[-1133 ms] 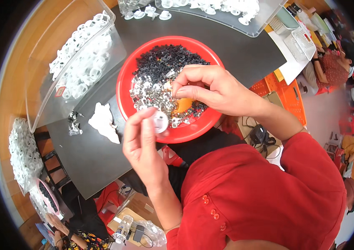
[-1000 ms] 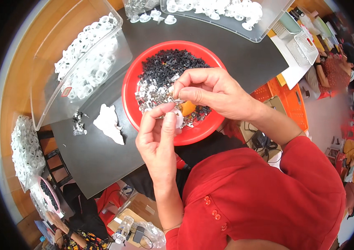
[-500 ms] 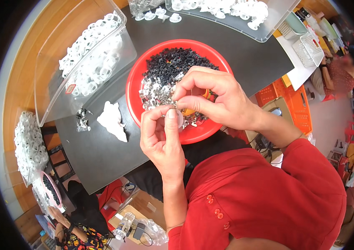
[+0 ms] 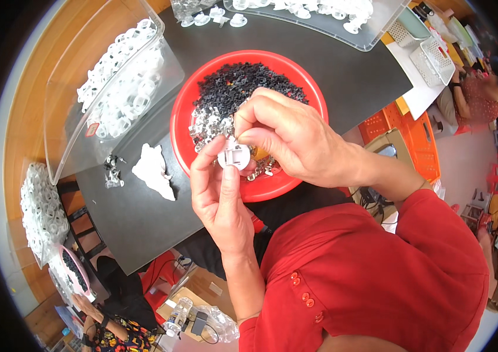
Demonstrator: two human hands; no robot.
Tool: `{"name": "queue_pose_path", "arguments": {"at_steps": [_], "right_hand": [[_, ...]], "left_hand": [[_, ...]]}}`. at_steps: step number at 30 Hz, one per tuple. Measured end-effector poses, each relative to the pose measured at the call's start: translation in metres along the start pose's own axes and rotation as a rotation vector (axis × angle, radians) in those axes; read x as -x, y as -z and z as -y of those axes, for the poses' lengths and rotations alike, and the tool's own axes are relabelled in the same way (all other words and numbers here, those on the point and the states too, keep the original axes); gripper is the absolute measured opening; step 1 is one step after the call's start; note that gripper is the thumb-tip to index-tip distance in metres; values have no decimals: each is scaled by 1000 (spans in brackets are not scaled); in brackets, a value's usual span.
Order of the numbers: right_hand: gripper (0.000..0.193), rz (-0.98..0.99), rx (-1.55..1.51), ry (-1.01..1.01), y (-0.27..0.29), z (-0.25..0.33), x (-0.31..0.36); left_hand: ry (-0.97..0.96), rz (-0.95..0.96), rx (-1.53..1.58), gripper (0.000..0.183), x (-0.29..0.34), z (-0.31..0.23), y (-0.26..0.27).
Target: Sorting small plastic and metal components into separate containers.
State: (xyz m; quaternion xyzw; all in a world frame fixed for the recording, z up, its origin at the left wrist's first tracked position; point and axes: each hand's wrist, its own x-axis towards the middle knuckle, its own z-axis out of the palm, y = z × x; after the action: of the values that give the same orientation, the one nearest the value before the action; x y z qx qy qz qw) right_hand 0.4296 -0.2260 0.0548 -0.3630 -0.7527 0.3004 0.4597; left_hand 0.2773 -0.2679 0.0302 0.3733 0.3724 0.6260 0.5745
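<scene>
Between the thumb and index finger of my left hand [image 4: 216, 199] is a round white plastic part [image 4: 234, 156] with a slotted, raised middle. My right hand [image 4: 296, 135] is at its upper edge, thumb and index finger pinched together; whatever they hold is too small or hidden to name. Both hands are over a red basin [image 4: 181, 100]. Inside it lie many small black pieces [image 4: 243, 82] toward the far side and shiny metal clips [image 4: 205, 126] at the left. My right hand covers part of the basin's contents, including something yellow.
A clear bin of white plastic rings [image 4: 128, 82] stands at the left, another clear bin [image 4: 319, 23] at the far edge. A crumpled white cloth [image 4: 154, 170] and small dark bits [image 4: 113, 170] lie on the dark table [image 4: 126, 223]. An orange crate [image 4: 416, 146] is at the right. Other people sit nearby.
The white part has turned so its slotted face shows; before, it was mostly hidden edge-on. Both hands have shifted slightly left, and my left thumb has moved lower.
</scene>
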Motion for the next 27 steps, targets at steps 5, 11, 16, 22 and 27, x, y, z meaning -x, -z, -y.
{"name": "queue_pose_path", "arguments": {"at_steps": [5, 11, 16, 22, 27], "right_hand": [[9, 49, 16, -36, -1, 7, 7], [7, 75, 129, 42, -1, 9, 8], [7, 93, 193, 64, 0, 12, 8], [7, 69, 290, 187, -4, 3, 9], [9, 158, 284, 249, 5, 1, 4]], "left_hand": [[-41, -14, -3, 36, 1, 2, -1], [-106, 19, -4, 37, 2, 9, 2], [-148, 12, 3, 37, 1, 13, 7], [-129, 3, -1, 36, 2, 13, 10], [-132, -2, -5, 32, 0, 13, 10]]}}
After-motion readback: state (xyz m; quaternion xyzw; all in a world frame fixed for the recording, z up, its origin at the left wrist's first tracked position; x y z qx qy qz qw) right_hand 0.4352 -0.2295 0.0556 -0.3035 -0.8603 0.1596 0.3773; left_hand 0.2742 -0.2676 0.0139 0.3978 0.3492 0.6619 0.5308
